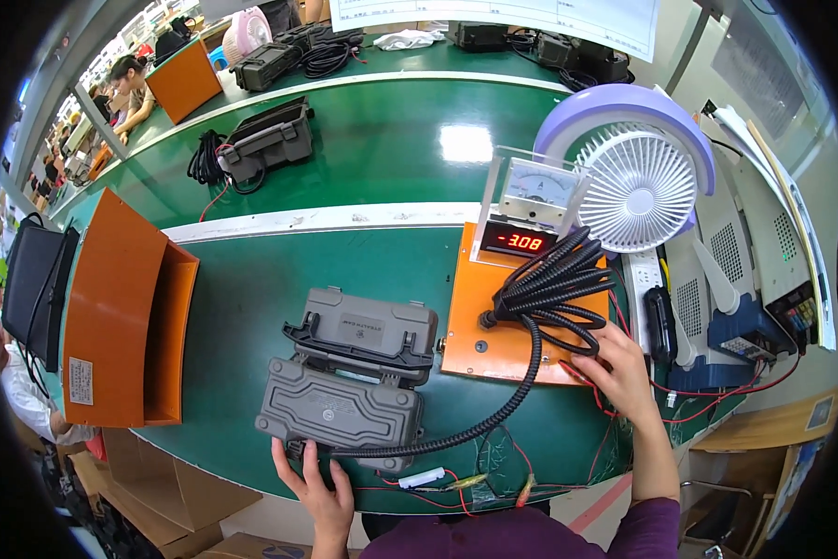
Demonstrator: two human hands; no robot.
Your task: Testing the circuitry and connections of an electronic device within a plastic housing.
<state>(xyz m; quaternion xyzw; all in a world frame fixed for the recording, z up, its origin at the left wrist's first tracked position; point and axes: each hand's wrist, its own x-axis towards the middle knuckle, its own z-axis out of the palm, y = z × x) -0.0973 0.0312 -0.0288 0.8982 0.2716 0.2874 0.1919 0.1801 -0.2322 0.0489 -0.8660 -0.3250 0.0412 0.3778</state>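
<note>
Two bare hands work at a green bench. The left hand (315,486) rests with spread fingers against the near edge of a grey plastic case (349,382), gripping nothing; the case lies open near the bench's near edge, its ribbed lid folded toward the person and a black latch frame showing across the hinge. A black corrugated cable (494,415) runs from the case's near right corner up to a loose coil (559,284). The right hand (619,368) lies on the near side of that coil, fingers loosely curled over red wires (615,396); whether it pinches any of them cannot be told.

The coil sits on an orange panel (470,307), which carries a red digital readout (522,242) and a white dial meter (538,186). Right of these stands a round fan (638,182) with a lilac rim. An orange open-fronted bin (125,317) stands at the far left. The bench top (242,279) is matte green with a white strip along its far edge; similar grey cases lie on the bench beyond.
</note>
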